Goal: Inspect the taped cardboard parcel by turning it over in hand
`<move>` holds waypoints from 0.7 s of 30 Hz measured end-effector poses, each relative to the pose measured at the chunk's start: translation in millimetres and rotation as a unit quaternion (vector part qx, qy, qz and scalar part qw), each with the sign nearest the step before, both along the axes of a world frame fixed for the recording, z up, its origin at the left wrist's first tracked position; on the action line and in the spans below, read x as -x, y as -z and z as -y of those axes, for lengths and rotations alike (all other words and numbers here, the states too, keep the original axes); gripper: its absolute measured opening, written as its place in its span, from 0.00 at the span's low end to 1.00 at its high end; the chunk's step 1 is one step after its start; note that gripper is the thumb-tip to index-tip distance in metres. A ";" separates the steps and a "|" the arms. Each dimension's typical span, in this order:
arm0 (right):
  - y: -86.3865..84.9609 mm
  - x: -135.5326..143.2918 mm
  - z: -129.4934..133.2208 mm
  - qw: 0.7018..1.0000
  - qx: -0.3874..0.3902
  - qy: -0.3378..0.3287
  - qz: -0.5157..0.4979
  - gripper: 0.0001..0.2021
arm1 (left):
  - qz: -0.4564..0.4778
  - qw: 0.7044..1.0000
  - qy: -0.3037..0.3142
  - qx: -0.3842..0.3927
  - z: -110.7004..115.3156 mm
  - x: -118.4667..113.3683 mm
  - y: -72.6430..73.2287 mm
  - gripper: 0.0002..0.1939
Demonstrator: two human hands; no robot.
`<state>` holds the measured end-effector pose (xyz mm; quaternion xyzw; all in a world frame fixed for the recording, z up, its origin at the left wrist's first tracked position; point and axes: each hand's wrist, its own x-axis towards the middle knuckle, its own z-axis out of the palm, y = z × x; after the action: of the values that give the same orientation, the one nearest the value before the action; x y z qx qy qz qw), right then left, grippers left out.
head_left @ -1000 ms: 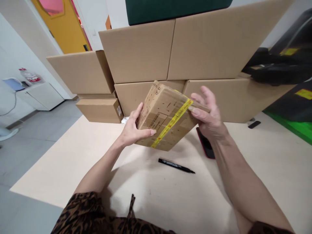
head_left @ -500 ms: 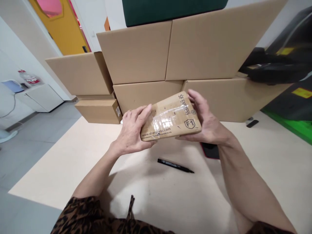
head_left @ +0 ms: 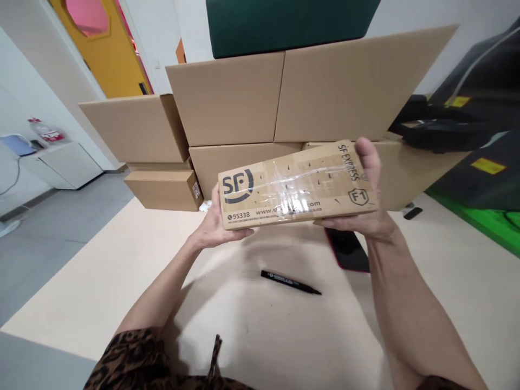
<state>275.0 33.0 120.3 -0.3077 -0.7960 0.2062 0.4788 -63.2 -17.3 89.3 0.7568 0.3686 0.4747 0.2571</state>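
I hold a small flat cardboard parcel (head_left: 292, 187) up in front of me, its long printed side with clear tape facing me. My left hand (head_left: 211, 225) grips its left end from below and behind. My right hand (head_left: 368, 189) grips the right end, thumb along the edge and fingers underneath. Below the parcel a black marker pen (head_left: 290, 282) lies on the pale table (head_left: 122, 260).
A dark phone with a red edge (head_left: 347, 250) lies on the table under my right wrist. Large cardboard boxes (head_left: 284, 97) are stacked at the table's far side, smaller ones (head_left: 164, 189) to the left. Black equipment (head_left: 459, 124) sits at right.
I have turned the parcel from its yellow-taped face to its long printed side and raised it. Both hands have slid out to its two ends.
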 end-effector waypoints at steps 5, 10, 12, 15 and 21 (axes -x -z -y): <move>2.6 1.7 -6.5 0.998 0.051 -0.018 0.029 0.76 | 0.009 0.991 -0.054 -0.120 -16.1 9.0 16.3 0.73; 8.9 13.7 -17.0 0.986 0.124 -0.102 -0.040 0.66 | -0.094 0.951 -0.148 -0.256 -29.9 22.5 24.0 0.74; 12.8 21.6 -20.0 0.975 0.170 -0.107 -0.094 0.54 | -0.125 0.938 -0.167 -0.278 -30.8 24.0 22.3 0.70; 18.1 30.8 -23.5 0.948 0.260 -0.070 -0.172 0.42 | -0.147 0.929 -0.175 -0.292 -29.5 23.4 21.0 0.60; 21.8 37.0 -27.2 0.852 0.417 -0.012 -0.317 0.33 | -0.192 0.927 -0.121 -0.297 -25.8 23.2 31.1 0.37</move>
<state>238.0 60.2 98.4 -0.3869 -0.4436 0.6112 0.5291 -86.3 8.6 58.1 0.8249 0.3420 0.4352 -0.1149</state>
